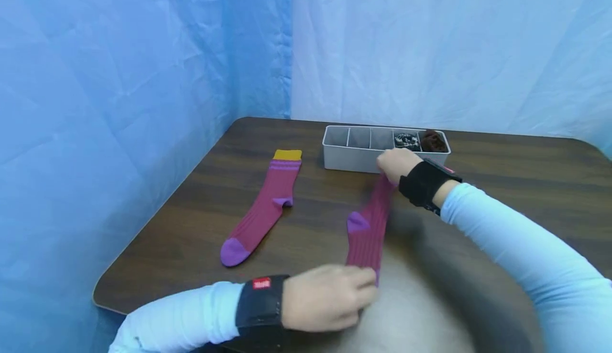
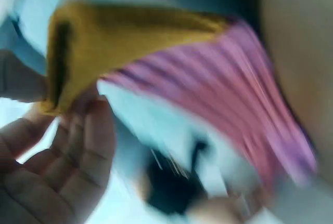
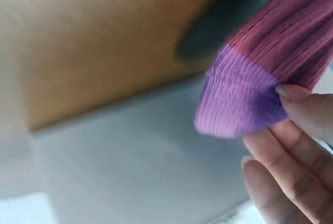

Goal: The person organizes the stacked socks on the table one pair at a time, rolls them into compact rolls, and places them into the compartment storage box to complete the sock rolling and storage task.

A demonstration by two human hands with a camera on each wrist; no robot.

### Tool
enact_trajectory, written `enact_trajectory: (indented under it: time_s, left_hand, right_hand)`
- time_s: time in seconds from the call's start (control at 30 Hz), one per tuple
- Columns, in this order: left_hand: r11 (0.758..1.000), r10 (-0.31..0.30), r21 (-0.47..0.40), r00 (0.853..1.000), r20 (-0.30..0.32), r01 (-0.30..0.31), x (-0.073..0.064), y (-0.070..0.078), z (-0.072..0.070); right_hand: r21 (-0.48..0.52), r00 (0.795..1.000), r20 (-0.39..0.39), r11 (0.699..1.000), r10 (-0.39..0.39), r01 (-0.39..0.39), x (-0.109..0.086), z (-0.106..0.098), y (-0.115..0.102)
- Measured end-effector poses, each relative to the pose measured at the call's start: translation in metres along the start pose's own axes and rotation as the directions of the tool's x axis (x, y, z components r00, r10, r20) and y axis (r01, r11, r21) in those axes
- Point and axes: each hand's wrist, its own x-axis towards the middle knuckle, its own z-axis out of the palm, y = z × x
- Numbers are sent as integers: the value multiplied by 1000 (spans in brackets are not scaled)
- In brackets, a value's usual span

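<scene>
A ribbed magenta sock (image 1: 370,231) with a purple heel is stretched between my two hands, over the table. My left hand (image 1: 330,297), at the near end, pinches its mustard-yellow cuff (image 2: 130,31) between thumb and fingers. At the far end my right hand (image 1: 398,164) pinches the purple toe (image 3: 239,94), thumb on one side and fingers on the other. A matching sock (image 1: 265,204) lies flat to the left, yellow cuff away from me and purple toe toward me.
A grey divided box (image 1: 349,159) stands at the back of the dark wooden table (image 1: 181,252), just beyond my right hand. Its right compartments hold a black-and-white patterned bundle (image 1: 406,140) and a brown bundle (image 1: 432,141). Blue sheeting (image 1: 430,45) hangs behind the table and along its left side.
</scene>
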Motion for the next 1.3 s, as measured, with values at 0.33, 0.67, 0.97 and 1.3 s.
enact_trajectory:
  time_s: [0.33,0.67,0.97,1.3]
  left_hand:
    - [989,146,-81,922,358,-125,58,29,40]
    - [981,176,-128,943,283,-144,46,11,15]
    - [995,91,-63,945,316,-75,48,5,34]
    - [998,48,18,938,344,-58,72,2,36]
  right_hand:
    - [62,993,111,998,-40,33,-19,29,-1]
    - [291,996,70,954,59,-77,-31,-4,13]
    - [276,965,248,949,85,-155,-41,15,9]
    - [170,972,197,972,127,-161,-33,28,21]
